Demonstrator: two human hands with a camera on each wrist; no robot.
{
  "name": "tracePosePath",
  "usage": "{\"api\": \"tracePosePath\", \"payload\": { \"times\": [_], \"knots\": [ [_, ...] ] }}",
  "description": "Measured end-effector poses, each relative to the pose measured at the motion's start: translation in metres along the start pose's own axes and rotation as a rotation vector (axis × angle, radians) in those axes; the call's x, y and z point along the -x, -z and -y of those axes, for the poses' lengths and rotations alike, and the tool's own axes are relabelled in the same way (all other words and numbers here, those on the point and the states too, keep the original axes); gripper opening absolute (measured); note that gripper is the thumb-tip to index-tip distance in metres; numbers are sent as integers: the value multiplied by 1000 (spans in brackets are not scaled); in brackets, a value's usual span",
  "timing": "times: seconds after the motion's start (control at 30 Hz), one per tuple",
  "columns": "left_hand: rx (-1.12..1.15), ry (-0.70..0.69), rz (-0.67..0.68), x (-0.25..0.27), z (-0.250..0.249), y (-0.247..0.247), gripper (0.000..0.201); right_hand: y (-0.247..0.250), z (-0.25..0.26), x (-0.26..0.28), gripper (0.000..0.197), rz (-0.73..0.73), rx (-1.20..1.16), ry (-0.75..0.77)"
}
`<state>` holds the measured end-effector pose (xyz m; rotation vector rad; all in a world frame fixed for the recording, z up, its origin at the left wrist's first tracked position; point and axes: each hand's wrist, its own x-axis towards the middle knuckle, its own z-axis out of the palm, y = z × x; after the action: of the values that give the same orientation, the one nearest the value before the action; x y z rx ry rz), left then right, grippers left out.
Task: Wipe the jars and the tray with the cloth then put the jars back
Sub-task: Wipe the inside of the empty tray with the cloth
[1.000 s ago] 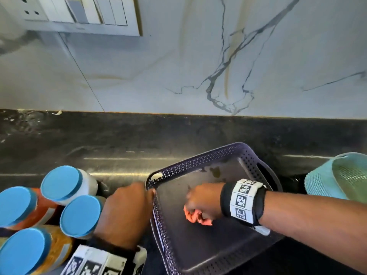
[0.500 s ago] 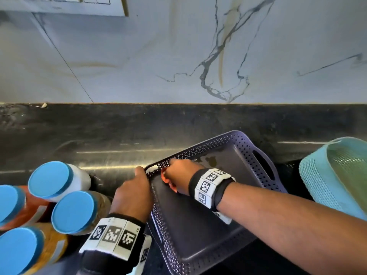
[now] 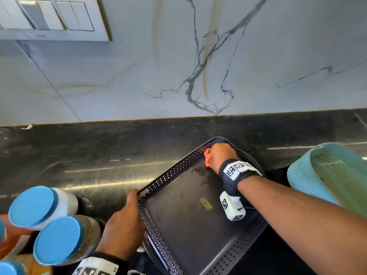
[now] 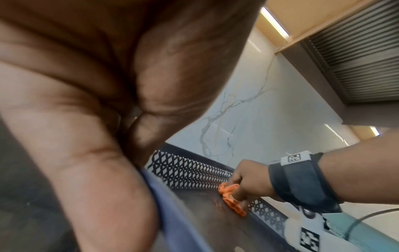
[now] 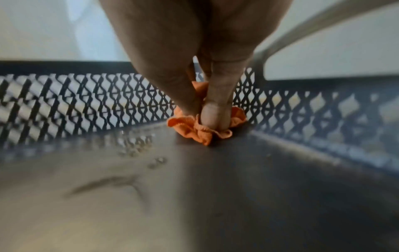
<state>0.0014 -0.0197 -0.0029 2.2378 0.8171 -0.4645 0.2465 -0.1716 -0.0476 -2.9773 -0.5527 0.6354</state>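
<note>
While the right hand (image 3: 220, 155) bunches the orange cloth (image 3: 207, 158) between curled fingers (image 5: 218, 102) and thumb, pressing it into the far corner of the tray (image 3: 190, 225) at about 1 o'clock of the tray floor, the left hand (image 3: 123, 221) wraps its fingers over the perforated rim at 9 o'clock, apparently steadying it. Tray sits on the dark counter (image 3: 99, 151), tilted in plan, nothing standing in it. Floor not yet clean: droplets and a smear show just beside the cloth in the right wrist view, and a dull patch plus a small yellowish mark lie nearer the centre. Blue-lidded jars (image 3: 57, 239) stand grouped on the counter at 8 o'clock of the tray, clear of it; whether they are already wiped cannot be told. Judgement: tray wiping mid-way, corners being worked; remaining floor marks and the return of all jars are left. Teal basket (image 3: 309, 175) at 3 o'clock, untouched.
</note>
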Motion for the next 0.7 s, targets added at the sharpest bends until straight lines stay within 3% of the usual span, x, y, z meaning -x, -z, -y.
{"api": "tracePosePath", "payload": {
  "times": [0.07, 0.13, 0.2, 0.3, 0.37, 0.43, 0.5, 0.7],
  "knots": [
    [17, 13, 7, 3, -1, -1, 32, -8, 10, -2, 20, 33, -71, 0],
    [33, 35, 28, 4, -1, -4, 35, -17, 29, 11, 19, 109, -82, 97],
    [50, 70, 44, 2, 0, -8, 44, -32, 55, 35, 13, 164, -33, 239],
    [61, 106, 24, -2, 0, -15, 52, -51, 85, 79, 17, 294, 89, 578],
    [84, 124, 7, -3, -2, -18, 44, -52, 97, 97, 22, 278, 170, 728],
    [115, 116, -12, -1, -6, -19, 29, -47, 95, 97, 24, 287, 226, 757],
    [136, 115, -23, 4, -7, -16, 17, -44, 79, 83, 18, 279, 225, 716],
    [197, 80, 22, 8, -8, -12, 11, 2, -34, -2, 21, 55, 145, 193]
  ]
}}
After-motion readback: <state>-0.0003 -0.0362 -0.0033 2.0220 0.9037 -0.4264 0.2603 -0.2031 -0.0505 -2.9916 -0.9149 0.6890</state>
